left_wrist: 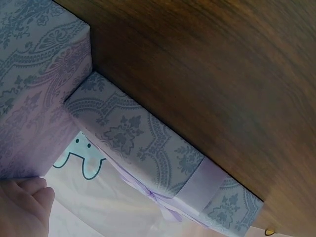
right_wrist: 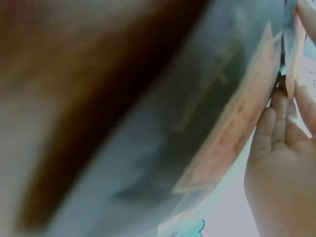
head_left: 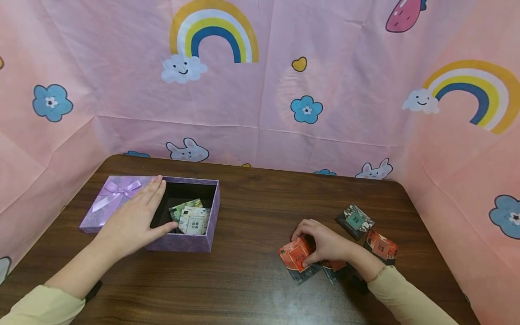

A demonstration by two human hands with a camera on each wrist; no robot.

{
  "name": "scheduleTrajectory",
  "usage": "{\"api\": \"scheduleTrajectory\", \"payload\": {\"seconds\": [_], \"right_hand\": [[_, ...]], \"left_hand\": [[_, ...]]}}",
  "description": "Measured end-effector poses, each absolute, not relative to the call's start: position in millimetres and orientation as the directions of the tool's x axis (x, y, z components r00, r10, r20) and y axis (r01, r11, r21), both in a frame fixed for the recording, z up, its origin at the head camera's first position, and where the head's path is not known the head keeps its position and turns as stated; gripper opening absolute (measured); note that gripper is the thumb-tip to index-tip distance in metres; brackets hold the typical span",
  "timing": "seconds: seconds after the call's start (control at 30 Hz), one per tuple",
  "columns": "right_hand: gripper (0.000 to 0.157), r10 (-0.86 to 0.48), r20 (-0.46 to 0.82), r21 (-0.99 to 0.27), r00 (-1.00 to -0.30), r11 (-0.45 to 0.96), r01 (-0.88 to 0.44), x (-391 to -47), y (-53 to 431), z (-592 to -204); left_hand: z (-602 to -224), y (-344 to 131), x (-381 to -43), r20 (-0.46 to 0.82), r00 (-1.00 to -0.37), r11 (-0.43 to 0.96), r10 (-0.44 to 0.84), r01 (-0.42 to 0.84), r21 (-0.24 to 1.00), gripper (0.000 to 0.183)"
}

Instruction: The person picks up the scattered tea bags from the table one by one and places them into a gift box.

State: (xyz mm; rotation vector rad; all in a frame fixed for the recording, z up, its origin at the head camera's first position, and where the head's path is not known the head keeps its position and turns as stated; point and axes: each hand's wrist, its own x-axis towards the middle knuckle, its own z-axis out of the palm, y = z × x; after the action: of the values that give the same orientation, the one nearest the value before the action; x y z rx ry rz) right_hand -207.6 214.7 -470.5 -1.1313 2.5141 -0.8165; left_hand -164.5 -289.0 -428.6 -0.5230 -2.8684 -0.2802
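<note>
My left hand [head_left: 132, 221] rests its straight fingers along the left rim of a purple patterned box [head_left: 178, 244], its thumb at the front rim. Inside lie a green tea sachet [head_left: 178, 208] and a pale one [head_left: 197, 222] marked as white tea. Beside the box, partly under my left forearm, is its lid [head_left: 106, 205] with a lilac ribbon bow. To the right, my right hand [head_left: 327, 243] pinches a red-and-dark tea sachet [head_left: 294, 255] between thumb and fingers, low over the table. Another red sachet [head_left: 335, 266] is partly hidden beneath that hand.
A dark green sachet [head_left: 355, 221] and a red sachet [head_left: 382, 247] lie on the brown wooden table [head_left: 252, 216] beyond the right wrist. Pink printed cloth [head_left: 260, 90] hangs behind the table and along both sides.
</note>
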Motion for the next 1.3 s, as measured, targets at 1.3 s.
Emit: {"api": "scheduleTrajectory", "payload": {"seconds": [1.3], "right_hand": [[0.008,-0.469,0.227,-0.703,-0.853,0.527,-0.477,-246.0,174.1,-418.5]], "left_hand": [[-427.7,-289.4,-165.8,0.234,-0.913,0.919,0.335,0.371,0.133,0.112]]}}
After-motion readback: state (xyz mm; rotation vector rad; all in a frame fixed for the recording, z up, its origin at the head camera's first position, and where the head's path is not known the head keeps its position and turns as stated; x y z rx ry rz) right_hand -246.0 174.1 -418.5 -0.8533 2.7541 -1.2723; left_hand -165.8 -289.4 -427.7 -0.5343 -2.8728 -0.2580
